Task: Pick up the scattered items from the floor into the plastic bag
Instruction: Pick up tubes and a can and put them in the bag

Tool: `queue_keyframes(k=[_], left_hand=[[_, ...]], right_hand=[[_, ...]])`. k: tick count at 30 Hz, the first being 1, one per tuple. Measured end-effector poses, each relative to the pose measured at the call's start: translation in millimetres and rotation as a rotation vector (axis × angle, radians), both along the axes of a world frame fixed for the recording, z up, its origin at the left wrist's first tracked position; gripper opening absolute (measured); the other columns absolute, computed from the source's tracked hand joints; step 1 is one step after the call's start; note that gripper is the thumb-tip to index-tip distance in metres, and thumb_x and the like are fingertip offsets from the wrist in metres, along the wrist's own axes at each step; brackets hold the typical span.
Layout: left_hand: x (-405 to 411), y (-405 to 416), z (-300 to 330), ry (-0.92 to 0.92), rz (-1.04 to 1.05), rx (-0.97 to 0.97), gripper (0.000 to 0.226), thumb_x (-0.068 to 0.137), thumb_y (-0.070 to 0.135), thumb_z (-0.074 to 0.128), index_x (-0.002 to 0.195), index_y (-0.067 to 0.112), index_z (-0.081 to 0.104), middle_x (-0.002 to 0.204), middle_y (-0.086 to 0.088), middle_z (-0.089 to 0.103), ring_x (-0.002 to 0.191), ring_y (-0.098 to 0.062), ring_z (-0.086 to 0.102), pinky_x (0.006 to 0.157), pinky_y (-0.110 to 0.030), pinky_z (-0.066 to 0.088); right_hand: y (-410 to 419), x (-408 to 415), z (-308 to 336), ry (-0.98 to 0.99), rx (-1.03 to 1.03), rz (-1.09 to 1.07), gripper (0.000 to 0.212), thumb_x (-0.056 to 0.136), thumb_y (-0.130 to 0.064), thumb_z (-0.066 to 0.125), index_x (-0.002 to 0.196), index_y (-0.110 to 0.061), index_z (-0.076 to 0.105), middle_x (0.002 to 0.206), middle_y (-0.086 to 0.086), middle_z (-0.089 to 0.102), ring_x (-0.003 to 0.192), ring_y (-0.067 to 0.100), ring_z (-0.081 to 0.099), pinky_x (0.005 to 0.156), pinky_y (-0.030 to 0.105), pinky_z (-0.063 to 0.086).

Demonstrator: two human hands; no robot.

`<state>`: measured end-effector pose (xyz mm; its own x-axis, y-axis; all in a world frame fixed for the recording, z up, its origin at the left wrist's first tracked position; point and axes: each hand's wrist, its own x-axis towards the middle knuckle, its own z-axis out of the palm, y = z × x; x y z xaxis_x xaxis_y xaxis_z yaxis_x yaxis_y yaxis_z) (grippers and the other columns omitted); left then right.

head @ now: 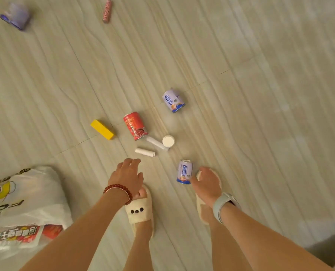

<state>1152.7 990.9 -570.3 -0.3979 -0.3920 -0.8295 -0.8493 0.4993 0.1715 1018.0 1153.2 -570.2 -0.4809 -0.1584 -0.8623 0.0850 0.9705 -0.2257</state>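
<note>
The white printed plastic bag lies on the floor at the lower left with a red packet inside. My left hand, fingers spread and holding nothing, hovers just short of a small white tube. My right hand sits against the lower right side of a lavender can, thumb touching its base, not wrapped around it. Farther out lie a second white tube, a white round lid, a red can, a yellow box and another lavender can.
A pink tube and a blurred purple pack lie far off at the top left. My feet in cream slippers stand under my hands. Pale tiled floor stretches to the right.
</note>
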Motion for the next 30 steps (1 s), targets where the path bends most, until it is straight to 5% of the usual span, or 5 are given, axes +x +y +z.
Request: queue_keyframes(k=[4,9,14,21,30], left_hand=[[-13.6,5.6,-115.1,-0.082,0.018,-0.014,0.048,0.093,0.021,0.040,0.139,0.013,0.029,0.147,-0.009,0.029,0.132,-0.029,0.029,0.105,-0.042,0.035],[-13.5,22.7,-214.0,-0.035,-0.016,-0.148,0.058,0.089,0.013,0.044,0.142,0.015,0.018,0.153,-0.005,0.012,0.142,-0.025,0.005,0.108,-0.042,0.028],[-0.3,27.3,-255.1,0.031,-0.052,-0.315,0.048,0.081,0.005,0.058,0.126,0.012,0.042,0.136,-0.012,0.035,0.125,-0.032,0.034,0.102,-0.044,0.034],[28.3,47.5,-204.8,0.170,0.555,-0.029,0.029,0.094,0.021,0.038,0.117,0.002,0.039,0.118,-0.017,0.049,0.095,-0.036,0.055,0.077,-0.042,0.044],[136.4,65.5,-84.9,0.154,1.153,0.004,0.017,0.091,0.020,0.041,0.104,0.011,0.044,0.080,-0.003,0.054,0.084,-0.032,0.056,0.088,-0.046,0.042]], right_hand=[[-0.6,-13.6,-99.4,-0.006,0.074,0.196,0.056,0.089,-0.031,0.051,0.136,-0.010,0.029,0.135,0.015,0.041,0.121,0.032,0.045,0.097,0.034,0.035],[0.1,-0.4,-186.7,-0.070,0.109,0.012,0.081,0.081,-0.038,0.063,0.142,-0.011,0.017,0.140,0.012,0.033,0.124,0.032,0.041,0.103,0.037,0.035],[-0.1,6.1,-227.8,-0.052,0.092,0.053,0.065,0.079,-0.025,0.066,0.129,-0.004,0.032,0.129,0.016,0.040,0.109,0.032,0.050,0.089,0.032,0.043],[-1.1,2.0,-191.4,-0.059,0.020,0.292,0.070,0.077,-0.025,0.069,0.136,-0.012,0.032,0.128,0.008,0.045,0.102,0.022,0.051,0.074,0.023,0.046],[-58.9,57.8,-82.7,-0.015,0.046,0.559,0.067,0.060,-0.041,0.074,0.114,-0.014,0.045,0.109,0.010,0.055,0.091,0.026,0.061,0.077,0.038,0.054]])
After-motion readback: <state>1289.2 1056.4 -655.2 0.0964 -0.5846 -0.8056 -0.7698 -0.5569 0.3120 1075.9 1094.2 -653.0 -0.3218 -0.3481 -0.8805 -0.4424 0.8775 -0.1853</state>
